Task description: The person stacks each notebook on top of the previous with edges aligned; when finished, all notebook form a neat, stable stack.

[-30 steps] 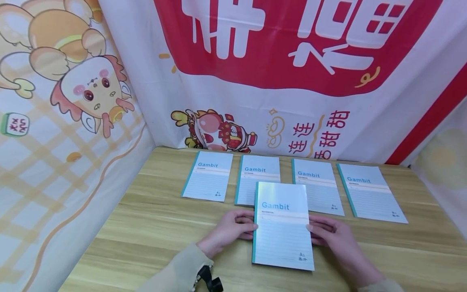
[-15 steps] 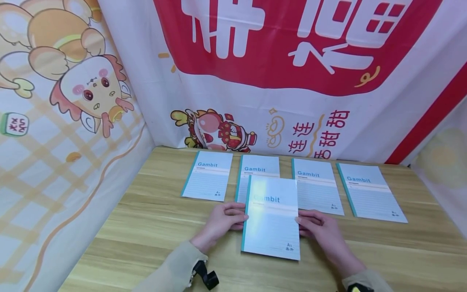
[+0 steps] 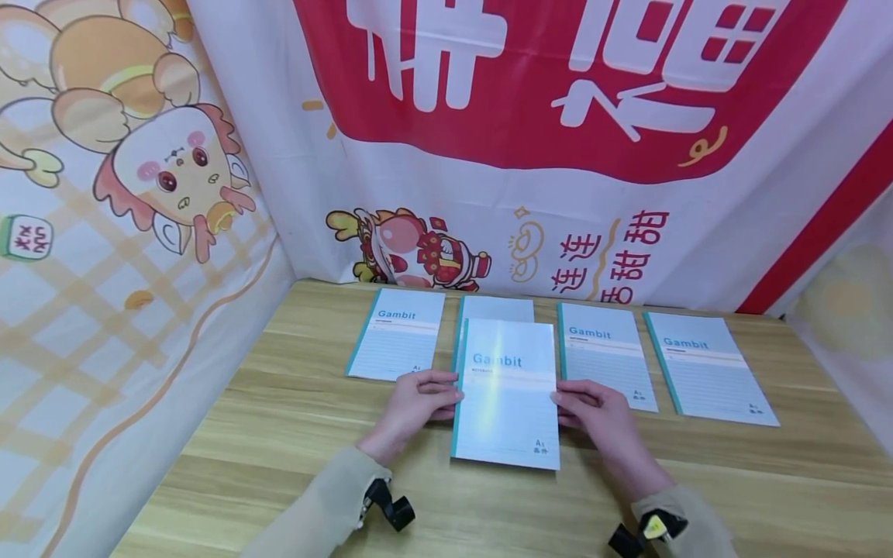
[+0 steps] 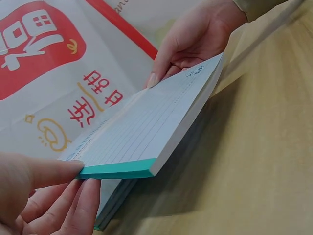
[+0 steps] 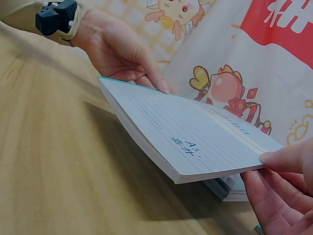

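Note:
A pale blue notebook (image 3: 508,411) with a teal spine and "Gambit" on its cover is held above the table by both hands. My left hand (image 3: 416,407) pinches its spine edge, thumb on top and fingers beneath, as the left wrist view shows at the teal spine (image 4: 117,170). On the opposite edge, my right hand (image 3: 598,415) pinches it the same way; the right wrist view shows the thumb on the cover (image 5: 190,132). Partly hidden behind it lies a second notebook (image 3: 498,308) on the table. In the wrist views, stacked notebook edges (image 5: 229,194) show below the held one.
Along the back of the wooden table (image 3: 279,434) lie more matching notebooks: one at left (image 3: 398,333), one right of centre (image 3: 605,356) and one at far right (image 3: 710,368). A printed cloth (image 3: 418,178) hangs behind the table, and another patterned cloth (image 3: 139,310) stands at left.
Both hands have carried the notebook away from me and to the left. It now covers more of the second notebook from the left. The other notebooks have stayed in place.

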### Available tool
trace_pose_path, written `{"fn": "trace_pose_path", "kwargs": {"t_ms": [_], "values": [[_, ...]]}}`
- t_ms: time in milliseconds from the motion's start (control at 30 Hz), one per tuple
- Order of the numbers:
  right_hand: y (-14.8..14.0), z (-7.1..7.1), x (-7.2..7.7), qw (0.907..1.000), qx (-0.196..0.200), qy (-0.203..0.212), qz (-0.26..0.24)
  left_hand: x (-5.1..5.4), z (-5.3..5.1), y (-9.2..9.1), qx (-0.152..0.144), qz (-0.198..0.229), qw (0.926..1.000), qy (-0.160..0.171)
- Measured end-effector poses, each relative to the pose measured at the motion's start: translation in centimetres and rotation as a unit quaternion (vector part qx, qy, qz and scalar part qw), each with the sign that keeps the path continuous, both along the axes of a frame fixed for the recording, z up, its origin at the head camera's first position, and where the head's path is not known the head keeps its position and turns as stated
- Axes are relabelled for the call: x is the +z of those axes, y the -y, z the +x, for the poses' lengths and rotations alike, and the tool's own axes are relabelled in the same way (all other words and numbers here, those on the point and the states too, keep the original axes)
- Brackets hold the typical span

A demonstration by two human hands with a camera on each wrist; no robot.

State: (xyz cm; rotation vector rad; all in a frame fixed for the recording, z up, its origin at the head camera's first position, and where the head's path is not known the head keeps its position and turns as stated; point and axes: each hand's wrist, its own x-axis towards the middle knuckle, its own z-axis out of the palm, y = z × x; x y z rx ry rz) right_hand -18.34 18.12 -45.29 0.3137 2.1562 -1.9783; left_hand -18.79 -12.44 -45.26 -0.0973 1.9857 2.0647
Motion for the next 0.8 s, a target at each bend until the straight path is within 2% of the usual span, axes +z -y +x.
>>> {"fn": "trace_pose_path", "kwargs": {"t_ms": [500, 800], "values": [[0.6, -2.4, 0.5, 0.9998, 0.012, -0.015, 0.0, 1.1, -2.6, 0.9, 0.008, -0.011, 0.9998, 0.017], [1.2, -4.1, 1.3, 0.9995, 0.009, -0.03, 0.004, 2.2, -4.4, 0.9, 0.03, -0.032, 0.9989, 0.017]]}}
